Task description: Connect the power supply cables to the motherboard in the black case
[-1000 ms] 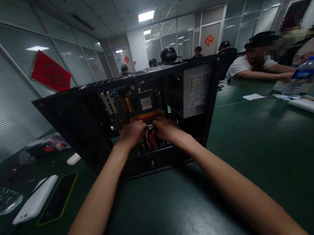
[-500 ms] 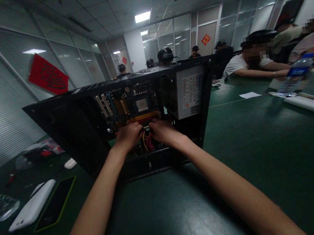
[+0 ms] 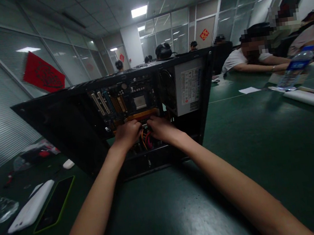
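An open black computer case (image 3: 61,129) stands on the green table. Inside it are a motherboard with a silver chip (image 3: 140,101), pale and orange slots, and a silver power supply (image 3: 189,87) at the upper right. My left hand (image 3: 128,133) and my right hand (image 3: 160,127) are side by side in the case, just below the orange slots (image 3: 142,115). Both hands have curled fingers; what they grip, if anything, is hidden. Yellow and red cables (image 3: 148,139) hang between and below them.
On the table (image 3: 264,150) at left lie a phone with a green edge (image 3: 54,204), a white device (image 3: 32,207) and a clear bottle (image 3: 0,207). At right are a water bottle (image 3: 297,69), another white device (image 3: 310,98), paper (image 3: 249,90) and people.
The view has shifted slightly, and the case's left corner appears a little farther left and nearer. Both hands stay at nearly the same place inside the case.
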`<state>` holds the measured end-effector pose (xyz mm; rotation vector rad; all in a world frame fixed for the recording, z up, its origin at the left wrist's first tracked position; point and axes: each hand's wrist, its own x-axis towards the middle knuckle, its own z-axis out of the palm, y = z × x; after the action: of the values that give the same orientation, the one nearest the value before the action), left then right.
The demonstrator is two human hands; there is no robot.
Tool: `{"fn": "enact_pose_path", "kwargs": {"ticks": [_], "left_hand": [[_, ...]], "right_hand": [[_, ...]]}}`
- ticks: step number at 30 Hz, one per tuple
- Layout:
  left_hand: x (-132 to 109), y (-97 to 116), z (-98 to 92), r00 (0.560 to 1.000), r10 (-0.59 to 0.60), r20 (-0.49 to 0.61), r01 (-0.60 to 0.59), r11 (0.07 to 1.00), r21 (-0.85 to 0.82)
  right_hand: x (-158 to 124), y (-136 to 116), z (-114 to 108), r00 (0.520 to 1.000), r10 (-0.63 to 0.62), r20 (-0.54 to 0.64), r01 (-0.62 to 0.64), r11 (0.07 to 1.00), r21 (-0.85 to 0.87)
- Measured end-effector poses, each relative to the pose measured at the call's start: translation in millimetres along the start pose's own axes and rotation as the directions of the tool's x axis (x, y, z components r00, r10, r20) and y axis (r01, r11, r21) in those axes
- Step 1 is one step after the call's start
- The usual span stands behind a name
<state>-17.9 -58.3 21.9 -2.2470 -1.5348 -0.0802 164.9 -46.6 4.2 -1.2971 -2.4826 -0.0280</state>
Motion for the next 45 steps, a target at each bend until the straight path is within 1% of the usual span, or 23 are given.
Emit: {"fn": "enact_pose_path", "kwargs": {"ticks": [6,10,13,17,20,22,25,28,32,34,37,42,45], "left_hand": [[1,4,-0.9,0.999,-0.033,0.043,0.034,0.999,-0.011],[2,5,-1.3,0.998,-0.042,0.046,0.043,0.999,-0.018],[2,5,-0.2,0.998,-0.049,0.038,0.050,0.998,-0.030],[3,6,1.7,0.997,-0.065,0.028,0.066,0.997,-0.042],[3,8,2.8,0.996,-0.080,0.028,0.081,0.995,-0.052],[3,9,3.3,0.995,-0.097,0.028,0.098,0.993,-0.061],[3,10,3.2,0.991,-0.131,0.031,0.133,0.988,-0.079],[3,10,1.9,0.987,-0.150,0.050,0.155,0.982,-0.108],[2,9,0.3,0.988,-0.138,0.069,0.147,0.978,-0.146],[2,8,0.6,0.989,-0.129,0.070,0.139,0.978,-0.154],[2,8,2.1,0.990,-0.122,0.070,0.132,0.978,-0.160],[2,8,3.9,0.989,-0.131,0.066,0.141,0.976,-0.166],[2,7,4.6,0.988,-0.142,0.057,0.150,0.972,-0.178]], "right_hand": [[2,1,5,1.000,-0.024,0.002,0.024,1.000,-0.001],[6,3,5,0.999,-0.044,0.014,0.045,0.998,-0.045],[12,6,5,0.994,-0.111,0.022,0.113,0.988,-0.101],[21,11,8,0.973,-0.227,0.049,0.232,0.956,-0.180],[25,16,12,0.963,-0.261,0.063,0.268,0.940,-0.211],[26,18,15,0.961,-0.271,0.052,0.276,0.937,-0.215],[26,18,18,0.968,-0.251,0.032,0.252,0.945,-0.207],[25,14,16,0.980,-0.193,0.037,0.197,0.958,-0.210],[23,8,10,0.992,-0.105,0.067,0.119,0.961,-0.251],[22,6,7,0.993,-0.082,0.087,0.102,0.960,-0.261],[23,6,5,0.990,-0.093,0.106,0.118,0.957,-0.266],[25,10,7,0.987,-0.127,0.096,0.148,0.953,-0.264],[25,10,6,0.986,-0.127,0.109,0.150,0.957,-0.248]]}}
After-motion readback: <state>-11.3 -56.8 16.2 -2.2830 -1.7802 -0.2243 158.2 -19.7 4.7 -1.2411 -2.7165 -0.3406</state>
